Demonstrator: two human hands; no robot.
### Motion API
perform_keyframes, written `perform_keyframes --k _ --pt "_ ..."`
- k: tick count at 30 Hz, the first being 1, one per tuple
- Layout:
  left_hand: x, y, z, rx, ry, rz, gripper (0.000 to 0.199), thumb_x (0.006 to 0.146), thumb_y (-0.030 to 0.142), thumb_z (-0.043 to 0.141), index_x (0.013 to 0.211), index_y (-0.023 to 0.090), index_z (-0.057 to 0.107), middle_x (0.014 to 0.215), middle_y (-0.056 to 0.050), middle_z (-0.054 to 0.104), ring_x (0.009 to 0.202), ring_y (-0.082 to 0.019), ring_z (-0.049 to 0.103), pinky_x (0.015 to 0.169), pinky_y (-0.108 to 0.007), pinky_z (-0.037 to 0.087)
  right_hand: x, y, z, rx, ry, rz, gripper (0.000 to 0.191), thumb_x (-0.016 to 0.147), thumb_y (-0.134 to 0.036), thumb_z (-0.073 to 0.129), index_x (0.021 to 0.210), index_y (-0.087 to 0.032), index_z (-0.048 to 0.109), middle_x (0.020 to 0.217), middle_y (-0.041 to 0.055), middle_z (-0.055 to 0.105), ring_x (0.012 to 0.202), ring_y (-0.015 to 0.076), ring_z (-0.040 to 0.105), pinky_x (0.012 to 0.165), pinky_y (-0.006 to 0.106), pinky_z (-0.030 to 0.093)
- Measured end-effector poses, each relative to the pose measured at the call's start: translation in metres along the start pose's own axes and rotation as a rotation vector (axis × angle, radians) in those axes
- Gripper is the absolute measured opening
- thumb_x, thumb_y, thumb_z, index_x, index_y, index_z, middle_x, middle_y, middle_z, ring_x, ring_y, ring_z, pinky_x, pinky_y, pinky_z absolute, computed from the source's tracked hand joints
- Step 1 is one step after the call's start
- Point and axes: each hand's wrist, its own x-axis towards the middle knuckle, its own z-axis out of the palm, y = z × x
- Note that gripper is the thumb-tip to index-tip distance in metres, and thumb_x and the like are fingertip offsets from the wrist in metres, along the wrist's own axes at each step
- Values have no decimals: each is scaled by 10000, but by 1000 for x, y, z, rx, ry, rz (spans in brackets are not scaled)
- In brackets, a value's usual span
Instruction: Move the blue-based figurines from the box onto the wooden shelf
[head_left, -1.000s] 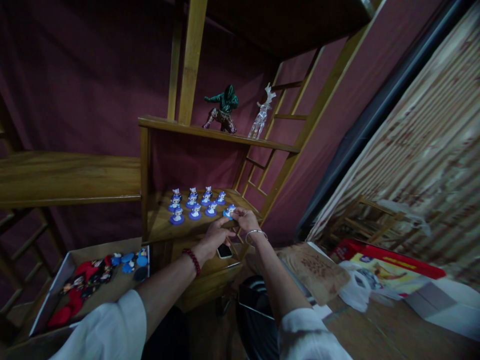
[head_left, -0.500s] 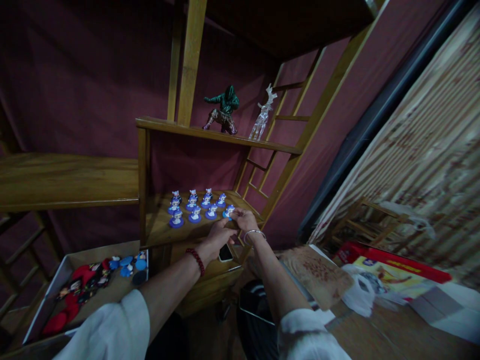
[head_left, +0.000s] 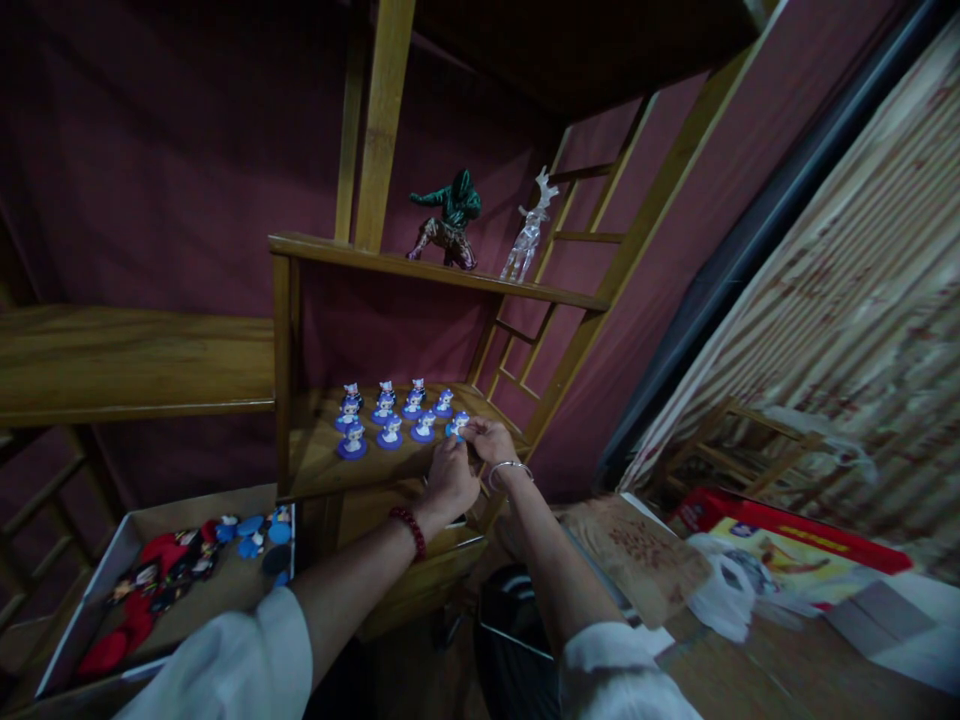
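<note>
On the lower wooden shelf [head_left: 322, 468], small purple-and-white figurines on round bases stand in rows. My right hand [head_left: 491, 440], with a silver bangle at the wrist, pinches the rightmost front figurine [head_left: 456, 426], which has a lighter blue base. Just in front of that figurine is my left hand [head_left: 452, 482], wearing a dark red bead bracelet. Its fingers are curled in and their tips reach close to the base; whether they grip anything is hidden. Nearest to these hands on the left is another figurine [head_left: 424, 427] of the front row.
Above, a shelf board [head_left: 435, 272] bears a green crouching figure [head_left: 454, 215] and a clear deer ornament [head_left: 527, 235]. Lower left, an open box [head_left: 217, 625] holds red and blue figurines. A red-and-yellow box [head_left: 795, 545] and a white plastic bag [head_left: 724, 600] lie at the right.
My left hand has shifted up and right toward the blue-based figurine, its fingers now more curled, covering the phone below. My right hand stays at the figurine.
</note>
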Motion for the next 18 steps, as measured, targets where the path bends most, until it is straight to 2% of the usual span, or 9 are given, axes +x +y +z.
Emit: perform_keyframes --k 4,8,12,18 --pt "0 -2 -2 375 -107 77 434 622 62 442 1051 38 503 1181 -165 449 1138 -247 343 988 -335 240 4 6 -1 -13 8 -12 204 557 -354 607 677 -190 615 652 -12 627 614 131 561 630 254 443" --pt "0 1 -6 678 -209 152 454 656 105 403 1074 -59 464 1175 -223 447 1156 -262 323 1001 -366 214 8 11 0 -14 6 -30 196 569 -355 605 680 -195 627 646 -11 636 614 133 569 615 246 446" --pt "-2 3 -6 788 -237 190 475 652 133 401 1076 -74 461 1182 -238 448 1175 -271 311 1002 -393 200 11 14 1 1 32 -54 188 572 -348 603 672 -192 631 611 -14 629 583 132 565 581 244 445" --pt "-2 1 -3 801 -232 176 537 650 176 425 1109 -103 422 1230 -265 390 1212 -279 263 1011 -383 181 14 17 1 35 17 -53 203 562 -345 618 688 -185 634 640 -9 640 595 132 567 606 258 453"
